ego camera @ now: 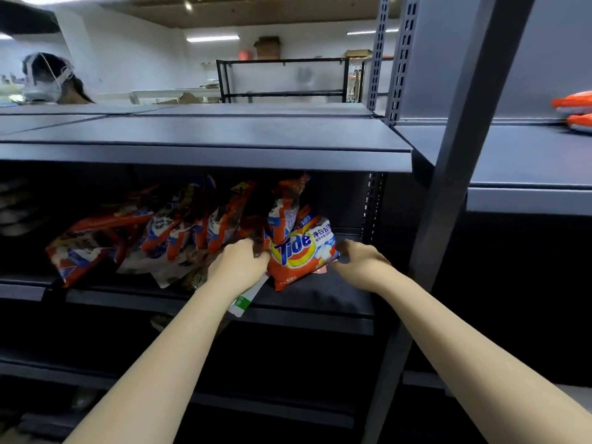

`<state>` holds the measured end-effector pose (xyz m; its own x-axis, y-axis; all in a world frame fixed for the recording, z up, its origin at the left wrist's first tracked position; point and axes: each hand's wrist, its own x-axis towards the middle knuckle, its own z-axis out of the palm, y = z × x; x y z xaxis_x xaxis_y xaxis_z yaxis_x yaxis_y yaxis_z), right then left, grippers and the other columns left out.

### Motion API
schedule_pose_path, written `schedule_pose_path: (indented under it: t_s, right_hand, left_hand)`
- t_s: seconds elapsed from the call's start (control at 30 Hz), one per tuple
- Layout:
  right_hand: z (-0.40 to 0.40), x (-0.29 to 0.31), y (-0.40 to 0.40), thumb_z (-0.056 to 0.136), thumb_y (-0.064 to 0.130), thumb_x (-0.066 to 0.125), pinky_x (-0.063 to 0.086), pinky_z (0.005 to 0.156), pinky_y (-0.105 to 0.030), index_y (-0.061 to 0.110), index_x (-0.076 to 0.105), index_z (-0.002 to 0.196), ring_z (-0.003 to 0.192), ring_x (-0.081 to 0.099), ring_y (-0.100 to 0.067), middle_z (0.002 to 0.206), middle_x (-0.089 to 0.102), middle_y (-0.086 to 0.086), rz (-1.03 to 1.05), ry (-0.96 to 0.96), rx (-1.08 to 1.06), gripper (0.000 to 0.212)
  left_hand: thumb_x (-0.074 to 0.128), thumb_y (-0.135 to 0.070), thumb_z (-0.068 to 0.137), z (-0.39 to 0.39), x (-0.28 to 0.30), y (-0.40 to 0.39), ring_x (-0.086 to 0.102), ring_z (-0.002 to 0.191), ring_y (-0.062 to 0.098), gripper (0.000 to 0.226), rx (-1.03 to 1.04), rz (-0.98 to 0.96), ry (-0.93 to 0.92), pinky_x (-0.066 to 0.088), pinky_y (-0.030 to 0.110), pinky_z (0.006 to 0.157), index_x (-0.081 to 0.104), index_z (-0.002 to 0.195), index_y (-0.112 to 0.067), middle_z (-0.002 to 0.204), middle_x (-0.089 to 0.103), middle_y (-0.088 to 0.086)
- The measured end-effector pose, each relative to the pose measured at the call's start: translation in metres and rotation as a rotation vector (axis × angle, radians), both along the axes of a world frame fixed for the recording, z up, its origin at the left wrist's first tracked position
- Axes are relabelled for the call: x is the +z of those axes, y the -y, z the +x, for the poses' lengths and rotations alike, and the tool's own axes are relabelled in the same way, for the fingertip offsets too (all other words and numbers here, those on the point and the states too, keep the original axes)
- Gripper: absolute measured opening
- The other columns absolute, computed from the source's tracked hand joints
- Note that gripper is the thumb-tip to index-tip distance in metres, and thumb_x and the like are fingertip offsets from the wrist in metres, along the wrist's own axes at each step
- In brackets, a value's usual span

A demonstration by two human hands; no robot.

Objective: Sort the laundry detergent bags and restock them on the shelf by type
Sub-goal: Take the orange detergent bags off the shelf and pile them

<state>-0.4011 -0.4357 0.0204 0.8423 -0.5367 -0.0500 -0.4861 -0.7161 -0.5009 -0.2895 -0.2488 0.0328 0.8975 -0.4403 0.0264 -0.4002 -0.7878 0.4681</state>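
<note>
An orange Tide detergent bag (301, 254) stands tilted on the dark middle shelf (320, 302). My left hand (238, 262) grips its left edge and my right hand (358, 256) pinches its right lower corner. Behind it another orange bag (285, 209) stands upright. To the left several orange and white detergent bags (137, 238) lean in a loose row. A white and green bag (245, 299) pokes out over the shelf's front edge under my left wrist.
The grey top shelf board (205, 136) hangs just above the bags. A grey upright post (448, 187) crosses on the right. Orange bags (576, 112) lie on the right-hand shelf. A person with a head camera (51, 78) stands behind the shelving at left.
</note>
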Motion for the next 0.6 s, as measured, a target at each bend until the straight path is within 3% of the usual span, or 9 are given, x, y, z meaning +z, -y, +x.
schedule_pose_path:
  t_s: [0.07, 0.13, 0.2, 0.3, 0.43, 0.53, 0.6]
  right_hand:
    - [0.014, -0.007, 0.008, 0.088, 0.043, 0.053, 0.051, 0.088, -0.036, 0.024, 0.049, 0.125, 0.108, 0.058, -0.024, 0.126, 0.058, -0.002, -0.001, 0.006, -0.022, 0.041]
    - [0.026, -0.016, 0.015, 0.089, 0.041, 0.053, 0.048, 0.091, -0.036, 0.021, 0.047, 0.127, 0.113, 0.056, -0.026, 0.128, 0.056, -0.004, 0.009, 0.025, -0.032, 0.044]
    - [0.037, -0.026, 0.019, 0.088, 0.043, 0.054, 0.048, 0.092, -0.039, 0.019, 0.045, 0.127, 0.112, 0.056, -0.026, 0.127, 0.056, -0.005, 0.033, 0.034, -0.052, 0.046]
    - [0.055, -0.04, 0.024, 0.088, 0.046, 0.055, 0.048, 0.092, -0.041, 0.018, 0.042, 0.128, 0.11, 0.056, -0.026, 0.125, 0.054, -0.008, 0.076, 0.024, -0.108, 0.05]
    - [0.078, -0.049, 0.033, 0.09, 0.045, 0.054, 0.043, 0.095, -0.038, 0.009, 0.039, 0.131, 0.121, 0.048, -0.029, 0.133, 0.047, -0.014, 0.089, 0.01, -0.181, 0.056]
    - [0.095, -0.055, 0.043, 0.087, 0.043, 0.062, 0.044, 0.096, -0.035, 0.009, 0.039, 0.134, 0.121, 0.05, -0.025, 0.136, 0.049, -0.009, 0.199, 0.111, -0.203, 0.063]
    - [0.103, -0.06, 0.047, 0.074, 0.049, 0.074, 0.049, 0.095, -0.036, 0.014, 0.035, 0.141, 0.115, 0.057, -0.02, 0.133, 0.054, -0.003, 0.36, 0.218, -0.2, 0.085]
  left_hand:
    - [0.05, -0.032, 0.087, 0.012, -0.007, 0.009, 0.056, 0.08, 0.03, 0.019, 0.047, -0.078, -0.059, 0.046, 0.034, 0.071, 0.052, 0.085, -0.013, 0.086, 0.059, 0.008]
    - [0.052, -0.03, 0.087, 0.024, -0.017, 0.018, 0.056, 0.083, 0.028, 0.015, 0.075, -0.133, -0.103, 0.048, 0.034, 0.076, 0.055, 0.086, -0.015, 0.088, 0.06, 0.006]
    - [0.051, -0.042, 0.09, 0.038, -0.028, 0.028, 0.057, 0.095, 0.026, 0.031, 0.066, -0.162, -0.101, 0.048, 0.036, 0.087, 0.059, 0.109, -0.019, 0.109, 0.062, 0.006]
    - [0.04, -0.05, 0.095, 0.056, -0.036, 0.047, 0.051, 0.119, 0.028, 0.049, 0.013, -0.103, -0.087, 0.043, 0.037, 0.096, 0.047, 0.136, -0.022, 0.136, 0.051, 0.007]
    - [0.042, -0.044, 0.097, 0.077, -0.039, 0.07, 0.049, 0.122, 0.026, 0.049, -0.057, -0.216, -0.066, 0.037, 0.028, 0.083, 0.044, 0.137, -0.015, 0.137, 0.049, 0.01]
    - [0.051, -0.042, 0.095, 0.093, -0.044, 0.088, 0.05, 0.122, 0.026, 0.053, -0.057, -0.367, -0.054, 0.039, 0.027, 0.083, 0.042, 0.139, -0.013, 0.136, 0.051, 0.01]
    - [0.053, -0.044, 0.093, 0.097, -0.041, 0.095, 0.053, 0.119, 0.028, 0.054, -0.031, -0.411, -0.03, 0.038, 0.027, 0.081, 0.046, 0.135, -0.011, 0.132, 0.055, 0.012]
